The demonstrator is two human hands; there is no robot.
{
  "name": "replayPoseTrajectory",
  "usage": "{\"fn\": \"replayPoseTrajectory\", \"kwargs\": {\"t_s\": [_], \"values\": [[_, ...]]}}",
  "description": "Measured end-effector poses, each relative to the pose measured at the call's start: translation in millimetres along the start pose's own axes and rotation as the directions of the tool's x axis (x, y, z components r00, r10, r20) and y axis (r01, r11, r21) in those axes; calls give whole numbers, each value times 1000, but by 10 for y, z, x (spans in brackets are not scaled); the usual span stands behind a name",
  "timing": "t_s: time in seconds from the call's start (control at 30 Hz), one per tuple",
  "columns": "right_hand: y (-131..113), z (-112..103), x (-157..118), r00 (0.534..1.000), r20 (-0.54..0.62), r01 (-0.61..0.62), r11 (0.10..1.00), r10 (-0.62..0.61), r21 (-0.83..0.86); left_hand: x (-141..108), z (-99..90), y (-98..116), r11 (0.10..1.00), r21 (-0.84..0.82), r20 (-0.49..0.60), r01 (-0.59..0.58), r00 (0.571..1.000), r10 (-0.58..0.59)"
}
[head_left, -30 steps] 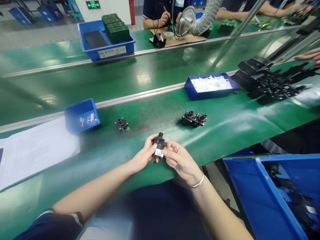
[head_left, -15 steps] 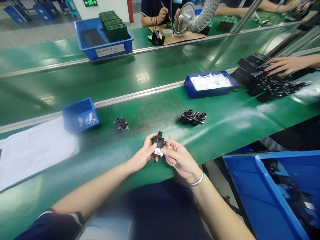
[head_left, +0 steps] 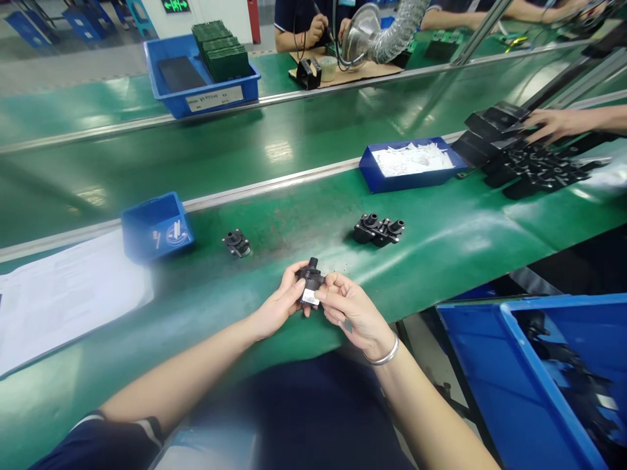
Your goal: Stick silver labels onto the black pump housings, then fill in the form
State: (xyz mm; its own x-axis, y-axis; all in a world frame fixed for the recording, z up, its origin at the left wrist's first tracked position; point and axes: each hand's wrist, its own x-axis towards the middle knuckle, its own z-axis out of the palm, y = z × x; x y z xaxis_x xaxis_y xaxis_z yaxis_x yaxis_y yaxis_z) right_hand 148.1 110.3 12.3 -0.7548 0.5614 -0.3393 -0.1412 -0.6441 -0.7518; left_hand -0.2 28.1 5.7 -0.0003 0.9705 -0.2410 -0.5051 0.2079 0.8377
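Green bench: white paper at its left end, small blue bin beside it, a loose black part further right. At the near edge, left hand and right hand both pinch a black part with a white label, held just above the bench. Two joined black parts lie beyond, to the right.

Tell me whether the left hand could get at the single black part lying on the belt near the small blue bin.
Probably yes, once freed: the left hand now grips the labelled black part with the right hand. Bare green belt lies between it and the single black part; nothing blocks the way.
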Motion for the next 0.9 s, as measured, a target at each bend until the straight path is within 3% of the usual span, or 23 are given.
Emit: {"fn": "replayPoseTrajectory", "kwargs": {"t_s": [0.63,0.77,0.9], "values": [[-4,-20,17,998,37,-54,997,52,55,-6,-13,6,999,41,27,-3,1000,2],[-8,-10,8,999,18,-30,1000,30,2,-12,-15,11,997,75,25,-13,1000,11],[-58,-28,-39,997,-80,-4,990,-8,-144,-14,-41,-15,995,87,15,-52,999,51]]}}
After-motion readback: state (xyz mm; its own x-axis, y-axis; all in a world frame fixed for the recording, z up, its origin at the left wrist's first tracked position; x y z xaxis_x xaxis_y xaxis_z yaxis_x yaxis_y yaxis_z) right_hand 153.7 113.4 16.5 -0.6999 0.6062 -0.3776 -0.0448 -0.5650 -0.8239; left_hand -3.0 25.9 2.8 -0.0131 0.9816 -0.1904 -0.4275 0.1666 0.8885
